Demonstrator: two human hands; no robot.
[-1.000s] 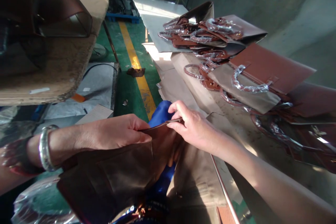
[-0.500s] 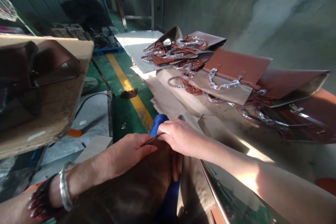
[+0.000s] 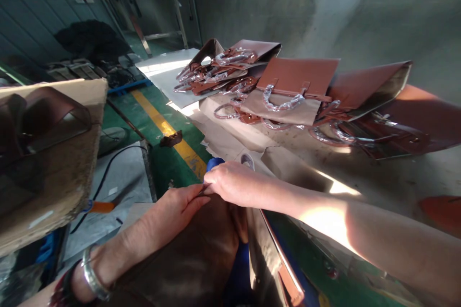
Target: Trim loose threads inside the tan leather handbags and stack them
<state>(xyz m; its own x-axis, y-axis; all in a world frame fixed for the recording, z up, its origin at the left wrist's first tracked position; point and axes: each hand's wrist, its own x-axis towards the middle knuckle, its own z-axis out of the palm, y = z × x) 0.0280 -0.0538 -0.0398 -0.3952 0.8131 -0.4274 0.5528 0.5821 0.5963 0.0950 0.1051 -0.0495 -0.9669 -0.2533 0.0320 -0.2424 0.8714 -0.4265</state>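
A dark brown leather bag (image 3: pixel 180 259) lies across my lap, its glossy side towards me and partly in shadow. My left hand (image 3: pixel 176 208) pinches a thin part of its upper edge between thumb and fingers. Right against it, my right hand (image 3: pixel 225 182) is closed on the same edge, its fingertips meeting the left ones. What exactly lies between the fingertips is mostly hidden. Blue cloth (image 3: pixel 215 163) shows just behind my right hand. Beside the leather stands a beige-lined panel (image 3: pixel 266 259) with a reddish-brown edge.
Several brown handbags (image 3: pixel 298 76) with plastic-wrapped handles lie on cardboard to the right. At left, a cardboard-topped surface (image 3: pixel 72 182) holds dark brown leather pieces. An orange-handled tool (image 3: pixel 102 207) lies near it. A brown scrap (image 3: pixel 171 139) rests on the green floor.
The view has swung to the right and tilted, shifting the bags leftward. My hands have drawn closer together along the leather edge, both still gripping it.
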